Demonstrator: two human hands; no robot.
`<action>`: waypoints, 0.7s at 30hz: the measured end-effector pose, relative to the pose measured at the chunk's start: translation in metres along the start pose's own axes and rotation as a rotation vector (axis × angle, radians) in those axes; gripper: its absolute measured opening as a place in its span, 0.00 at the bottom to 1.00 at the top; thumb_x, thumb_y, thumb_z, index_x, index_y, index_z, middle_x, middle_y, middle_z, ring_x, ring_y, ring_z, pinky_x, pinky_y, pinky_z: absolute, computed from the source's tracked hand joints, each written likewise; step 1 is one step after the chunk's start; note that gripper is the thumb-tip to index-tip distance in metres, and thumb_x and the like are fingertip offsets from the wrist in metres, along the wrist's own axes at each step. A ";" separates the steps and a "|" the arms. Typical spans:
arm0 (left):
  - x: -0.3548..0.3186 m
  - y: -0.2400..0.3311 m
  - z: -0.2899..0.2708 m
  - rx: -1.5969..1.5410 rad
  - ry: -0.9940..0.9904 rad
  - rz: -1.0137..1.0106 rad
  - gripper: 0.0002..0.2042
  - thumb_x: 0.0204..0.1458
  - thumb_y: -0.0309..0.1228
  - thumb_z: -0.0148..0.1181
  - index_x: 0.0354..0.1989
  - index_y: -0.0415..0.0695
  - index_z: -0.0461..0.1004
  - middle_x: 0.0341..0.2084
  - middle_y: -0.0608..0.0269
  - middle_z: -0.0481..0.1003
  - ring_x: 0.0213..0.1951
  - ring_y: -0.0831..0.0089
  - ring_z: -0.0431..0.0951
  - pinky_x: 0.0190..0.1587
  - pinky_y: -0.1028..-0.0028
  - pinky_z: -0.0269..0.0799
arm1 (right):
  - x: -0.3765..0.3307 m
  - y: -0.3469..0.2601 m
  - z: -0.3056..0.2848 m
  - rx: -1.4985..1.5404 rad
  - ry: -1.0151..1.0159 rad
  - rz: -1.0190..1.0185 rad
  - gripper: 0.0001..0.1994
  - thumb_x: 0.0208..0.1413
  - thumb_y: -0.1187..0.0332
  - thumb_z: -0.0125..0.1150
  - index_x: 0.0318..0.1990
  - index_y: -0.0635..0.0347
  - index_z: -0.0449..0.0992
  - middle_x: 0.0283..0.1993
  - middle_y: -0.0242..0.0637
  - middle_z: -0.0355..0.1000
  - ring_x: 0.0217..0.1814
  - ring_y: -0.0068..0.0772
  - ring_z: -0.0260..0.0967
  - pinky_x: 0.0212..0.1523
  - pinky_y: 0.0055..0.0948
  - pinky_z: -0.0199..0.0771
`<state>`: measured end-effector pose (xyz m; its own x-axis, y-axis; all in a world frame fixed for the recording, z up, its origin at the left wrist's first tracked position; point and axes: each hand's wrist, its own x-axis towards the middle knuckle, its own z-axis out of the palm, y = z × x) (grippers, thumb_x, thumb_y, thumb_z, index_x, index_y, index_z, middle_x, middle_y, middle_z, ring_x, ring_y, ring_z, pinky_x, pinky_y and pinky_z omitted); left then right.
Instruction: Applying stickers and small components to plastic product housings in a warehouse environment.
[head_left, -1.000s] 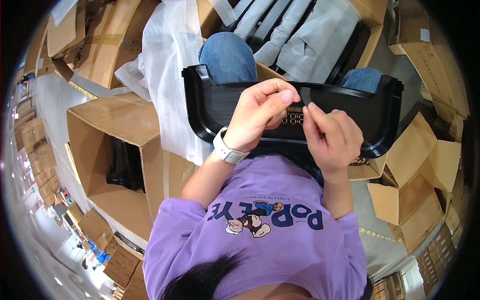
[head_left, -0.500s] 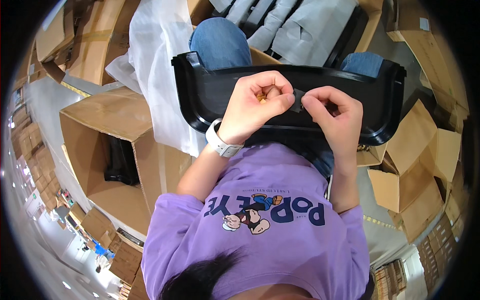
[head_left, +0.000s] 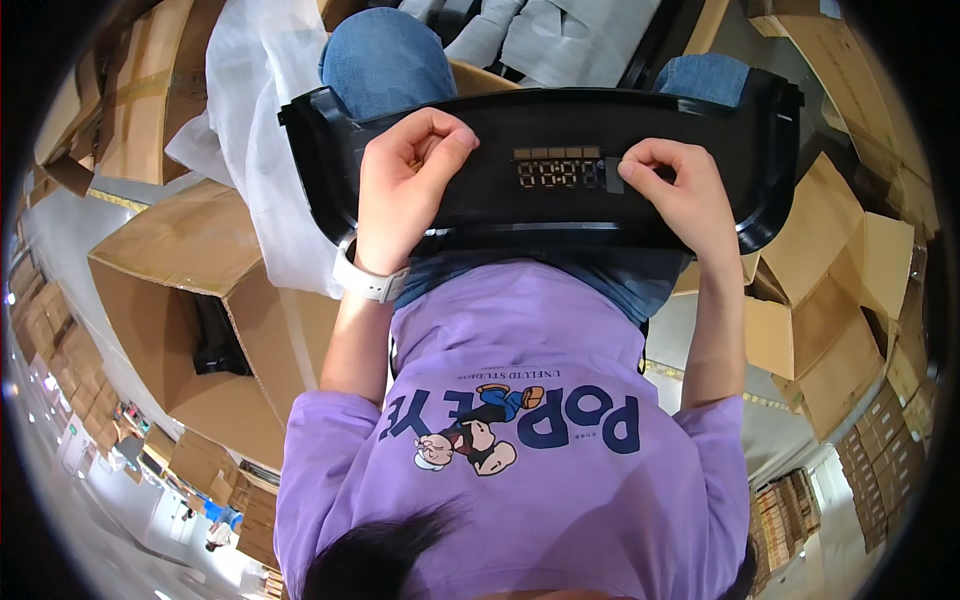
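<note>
Panel (head_left: 480, 208) spans the lap; right thumb and finger pinch a dark strip (head_left: 613, 176) by the display (head_left: 553, 168), left hand (head_left: 402, 188) half-curled, contents unclear, right hand (head_left: 685, 188) nearly closed. I'd keep the strip flat, pull low and slow. Versus 0.5 s ago: hands farther apart, display uncovered.

We cannot see into the curled bare left hand (head_left: 408, 190). The bare right hand (head_left: 692, 195) hides part of a small flat dark-grey strip (head_left: 613, 182). The upper edge cuts off long white-wrapped black parts (head_left: 570, 40); we cannot identify the shadowed black object (head_left: 213, 335) inside the open brown cardboard box (head_left: 190, 235).
</note>
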<state>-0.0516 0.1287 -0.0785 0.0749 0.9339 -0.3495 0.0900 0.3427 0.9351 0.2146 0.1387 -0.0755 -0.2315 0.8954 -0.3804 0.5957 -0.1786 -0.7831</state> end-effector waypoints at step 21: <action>0.010 -0.016 0.021 -0.003 -0.067 -0.012 0.05 0.52 0.26 0.55 0.29 0.37 0.73 0.14 0.78 0.63 0.18 0.91 0.56 0.21 0.85 0.49 | 0.000 -0.005 0.012 -0.186 0.079 -0.036 0.07 0.47 0.68 0.58 0.27 0.61 0.78 0.21 0.38 0.73 0.22 0.36 0.71 0.27 0.28 0.68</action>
<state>-0.0316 0.1304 -0.0979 0.1397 0.9208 -0.3641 0.0886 0.3546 0.9308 0.2029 0.1344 -0.0775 -0.1988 0.9304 -0.3081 0.7217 -0.0737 -0.6883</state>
